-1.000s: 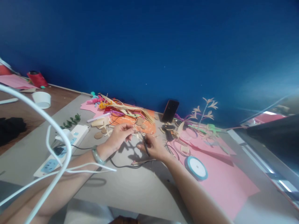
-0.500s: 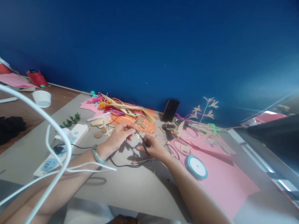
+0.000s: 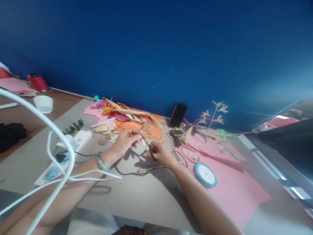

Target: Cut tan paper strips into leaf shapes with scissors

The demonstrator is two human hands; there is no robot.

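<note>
Left hand [image 3: 123, 143] pinches something too small to identify; right hand [image 3: 160, 154] grips scissors [image 3: 152, 153].
White cable [image 3: 71, 156] passes before the left forearm [image 3: 68, 195]; blue-rimmed roll [image 3: 205, 175] lies right of the right hand.

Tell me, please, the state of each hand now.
Left hand: closed in a pinch; anything held is too small to tell.
Right hand: closed, holding slim black-handled metal scissors.

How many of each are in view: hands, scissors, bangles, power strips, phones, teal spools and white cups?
Left hand and right hand: 2
Scissors: 1
Bangle: 1
Power strip: 1
Phone: 1
Teal spool: 1
White cup: 1
Total: 8
</note>
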